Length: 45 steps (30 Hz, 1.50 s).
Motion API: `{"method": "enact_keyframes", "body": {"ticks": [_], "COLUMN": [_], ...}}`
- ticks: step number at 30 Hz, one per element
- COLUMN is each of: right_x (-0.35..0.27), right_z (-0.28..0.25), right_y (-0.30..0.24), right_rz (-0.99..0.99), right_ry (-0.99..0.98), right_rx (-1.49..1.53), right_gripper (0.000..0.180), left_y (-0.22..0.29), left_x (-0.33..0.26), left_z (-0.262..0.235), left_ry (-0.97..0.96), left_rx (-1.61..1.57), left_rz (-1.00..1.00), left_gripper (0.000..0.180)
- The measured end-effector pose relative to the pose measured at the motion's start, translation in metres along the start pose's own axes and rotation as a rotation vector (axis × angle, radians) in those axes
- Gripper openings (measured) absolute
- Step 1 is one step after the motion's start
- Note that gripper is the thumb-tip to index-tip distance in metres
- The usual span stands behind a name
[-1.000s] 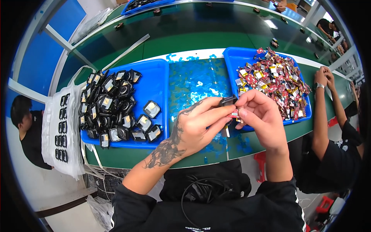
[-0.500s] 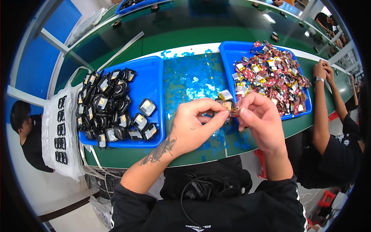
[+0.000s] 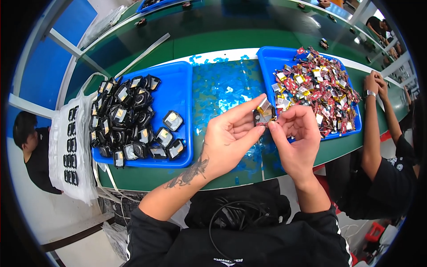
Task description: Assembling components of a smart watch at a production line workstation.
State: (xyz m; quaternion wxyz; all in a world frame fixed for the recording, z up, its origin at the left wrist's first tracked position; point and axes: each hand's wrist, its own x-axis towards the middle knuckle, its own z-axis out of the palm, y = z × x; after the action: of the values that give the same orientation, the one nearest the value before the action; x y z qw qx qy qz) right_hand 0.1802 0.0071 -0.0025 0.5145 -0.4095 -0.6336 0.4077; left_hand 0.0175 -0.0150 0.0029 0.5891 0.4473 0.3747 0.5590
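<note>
Blue tray [image 3: 180, 84] holds black housings [image 3: 126, 115].

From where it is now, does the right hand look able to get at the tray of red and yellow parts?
Probably yes. The right hand is right beside the tray of red and yellow parts, nothing lying between, though its fingers pinch the small dark part.

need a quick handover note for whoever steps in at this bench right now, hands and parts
Left hand: holds a small black casing at the fingertips, above the bench.
Right hand: fingertips at the same casing, pinching a small part against it.
Left blue tray: holds many black casings, heaped at its left, a few loose at its right.
Right blue tray: heaped with small red and yellow parts.
Done: cannot tell.
Left: the casing in hand is not yet set down.
</note>
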Motion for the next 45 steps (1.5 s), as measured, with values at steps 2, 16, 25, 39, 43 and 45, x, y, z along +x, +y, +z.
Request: {"method": "enact_keyframes", "body": {"ticks": [2, 16, 25, 39, 43, 45], "right_x": [0.002, 0.057, 0.265, 0.102, 0.091, 0.085], "right_z": [0.0, 0.017, 0.063, 0.159, 0.157, 0.152], "right_y": [0.001, -0.019, 0.06, -0.012, 0.009, 0.015], "right_rz": [-0.015, 0.215, 0.391, -0.494, -0.512, -0.597], "right_ry": [-0.016, -0.352, -0.389, -1.03, -1.001, -0.853], "right_rx": [-0.042, -0.013, -0.421, -0.795, -0.73, -0.627], "right_gripper": [0.027, 0.041, 0.057, 0.026, 0.02, 0.019], "left_y": [0.002, 0.001, -0.011, -0.022, -0.015, -0.007], "left_x": [0.0, 0.004, -0.003, -0.014, -0.011, -0.009], "left_z": [0.0, -0.009, -0.007, -0.005, -0.008, -0.009], "left_ry": [0.004, 0.261, 0.145, 0.003, 0.383, 0.478], "left_rx": [0.009, -0.137, 0.956, 0.868, 0.873, 0.871], "left_rz": [-0.007, 0.089, 1.234, 1.554, 1.5, 1.448], "left_gripper": [0.05, 0.056, 0.053, 0.061, 0.057, 0.062]}}
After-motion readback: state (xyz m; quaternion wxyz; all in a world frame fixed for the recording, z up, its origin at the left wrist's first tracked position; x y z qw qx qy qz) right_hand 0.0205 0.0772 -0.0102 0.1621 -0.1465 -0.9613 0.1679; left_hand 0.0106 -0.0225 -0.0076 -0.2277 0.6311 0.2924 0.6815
